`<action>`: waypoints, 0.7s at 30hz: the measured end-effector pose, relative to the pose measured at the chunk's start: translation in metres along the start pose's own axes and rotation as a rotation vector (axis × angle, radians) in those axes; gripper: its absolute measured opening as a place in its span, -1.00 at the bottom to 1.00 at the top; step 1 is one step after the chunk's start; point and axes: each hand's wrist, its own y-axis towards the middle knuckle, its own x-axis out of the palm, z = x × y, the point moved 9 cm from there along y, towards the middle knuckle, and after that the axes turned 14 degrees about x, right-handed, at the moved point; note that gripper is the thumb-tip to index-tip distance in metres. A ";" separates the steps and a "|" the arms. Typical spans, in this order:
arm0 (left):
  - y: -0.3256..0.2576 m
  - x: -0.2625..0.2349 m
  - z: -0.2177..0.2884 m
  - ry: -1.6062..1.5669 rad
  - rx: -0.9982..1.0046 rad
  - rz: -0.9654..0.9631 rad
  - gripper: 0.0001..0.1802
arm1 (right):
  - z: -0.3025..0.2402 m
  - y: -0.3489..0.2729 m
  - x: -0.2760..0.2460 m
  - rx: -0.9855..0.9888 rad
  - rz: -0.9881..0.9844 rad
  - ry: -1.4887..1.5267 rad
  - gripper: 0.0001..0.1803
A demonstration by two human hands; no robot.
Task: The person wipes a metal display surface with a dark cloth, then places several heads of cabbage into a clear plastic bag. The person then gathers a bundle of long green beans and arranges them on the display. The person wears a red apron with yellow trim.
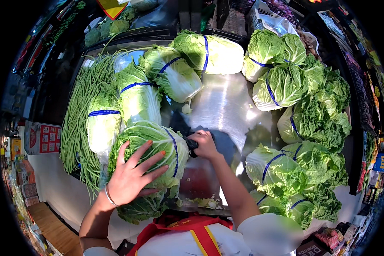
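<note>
My left hand [132,181] lies with spread fingers on a large Chinese cabbage [158,143] bound with a blue tape. The cabbage rests on its side, base toward the right. Right at that base, my right hand [204,144] is closed round a black-handled tool [191,146]; its working end is hidden, so its kind does not show. Other taped Chinese cabbages lie close by: one upright cabbage [137,96] beyond the left hand, a smaller one [103,123] to its left. Loose green outer leaves [143,209] sit below my left wrist.
Long green beans [83,115] heap along the left edge. More cabbages lie at the back [222,55] and in a pile on the right [281,85]. A shiny metal tabletop [222,100] shows between them, with leaf scraps [202,202] near my apron. Broccoli [119,26] stands at the back left.
</note>
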 end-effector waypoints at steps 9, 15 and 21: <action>-0.008 -0.005 0.006 -0.026 0.009 0.115 -0.25 | 0.082 -0.017 -0.168 0.386 0.846 0.190 -0.58; -0.001 -0.013 0.007 -0.028 0.040 0.138 -0.25 | 0.163 0.018 -0.170 0.941 0.565 -0.333 -0.41; -0.004 -0.008 0.006 -0.037 0.011 0.070 -0.31 | 0.066 -0.031 -0.039 0.502 0.131 -0.053 -0.43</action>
